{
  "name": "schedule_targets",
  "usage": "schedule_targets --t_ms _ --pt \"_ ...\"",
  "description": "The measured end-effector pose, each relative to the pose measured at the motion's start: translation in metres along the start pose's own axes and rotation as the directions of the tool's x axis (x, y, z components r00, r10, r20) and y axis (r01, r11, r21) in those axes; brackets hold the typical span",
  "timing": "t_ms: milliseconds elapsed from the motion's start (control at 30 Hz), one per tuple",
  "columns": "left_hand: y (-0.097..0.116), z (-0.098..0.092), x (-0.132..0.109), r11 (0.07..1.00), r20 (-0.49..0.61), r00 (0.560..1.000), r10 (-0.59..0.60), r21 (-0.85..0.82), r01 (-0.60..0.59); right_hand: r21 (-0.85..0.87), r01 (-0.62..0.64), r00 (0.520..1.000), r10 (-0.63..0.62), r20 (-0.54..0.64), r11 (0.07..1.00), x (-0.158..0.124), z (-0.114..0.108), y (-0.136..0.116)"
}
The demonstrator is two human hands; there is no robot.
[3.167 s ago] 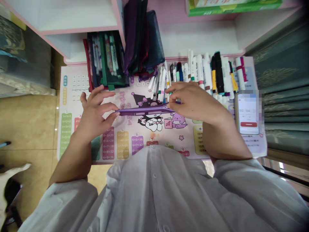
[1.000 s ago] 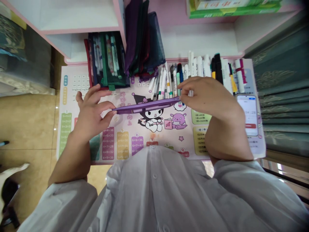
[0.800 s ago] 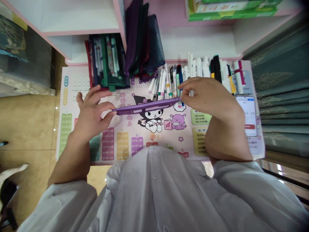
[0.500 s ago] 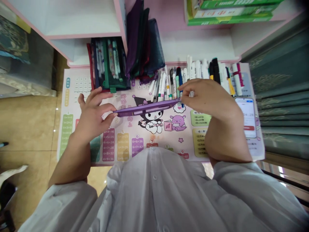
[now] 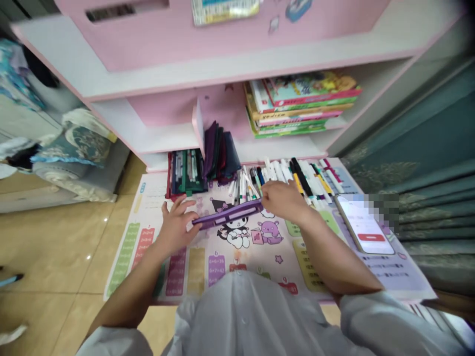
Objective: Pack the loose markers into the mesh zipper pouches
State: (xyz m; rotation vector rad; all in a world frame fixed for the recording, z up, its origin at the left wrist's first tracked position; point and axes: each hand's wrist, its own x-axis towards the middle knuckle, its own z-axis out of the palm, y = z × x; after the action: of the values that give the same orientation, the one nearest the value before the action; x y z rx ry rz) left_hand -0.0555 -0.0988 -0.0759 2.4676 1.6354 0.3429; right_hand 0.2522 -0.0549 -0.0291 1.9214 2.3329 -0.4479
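A narrow purple zip pouch point(image 5: 245, 210) stretches between my two hands above the printed desk mat, with pale strips showing along its side. My left hand point(image 5: 177, 225) pinches its left end between thumb and finger, the other fingers spread. At the opposite end my right hand point(image 5: 284, 198) is closed on the pouch's corner, its fingertips partly hidden. Just beyond the right hand lie many markers and pens point(image 5: 274, 170) in a row. Filled mesh pouches point(image 5: 187, 170) lie behind my left hand, and dark folded pouches point(image 5: 220, 153) lean beside them.
A phone point(image 5: 363, 225) lies on the right side of the desk mat point(image 5: 274, 272). Books point(image 5: 297, 109) are stacked on the pink and white shelf point(image 5: 252, 69) at the back. A curtain point(image 5: 438, 198) hangs along the right, and tiled floor point(image 5: 67, 237) shows at left.
The view has tilted up, so more of the shelf and the books show. Both hands still hold the purple pouch by its ends, at about the same spot over the mat.
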Motion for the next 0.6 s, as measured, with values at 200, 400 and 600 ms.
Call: schedule_targets --t_ms 200,400,600 --pt "0.033 0.008 0.005 0.998 0.009 0.999 0.044 0.037 -0.044 0.01 0.031 0.999 -0.031 -0.024 0.999 -0.009 -0.002 -0.005" --pt "0.06 0.014 0.012 0.997 -0.019 0.998 0.064 0.047 -0.064 0.023 0.044 0.998 -0.043 -0.047 0.999 -0.015 -0.008 -0.008" --pt "0.058 0.013 0.003 0.998 -0.106 0.993 0.054 -0.014 -0.056 0.091 0.077 0.987 -0.063 -0.148 0.993 -0.021 -0.007 -0.007"
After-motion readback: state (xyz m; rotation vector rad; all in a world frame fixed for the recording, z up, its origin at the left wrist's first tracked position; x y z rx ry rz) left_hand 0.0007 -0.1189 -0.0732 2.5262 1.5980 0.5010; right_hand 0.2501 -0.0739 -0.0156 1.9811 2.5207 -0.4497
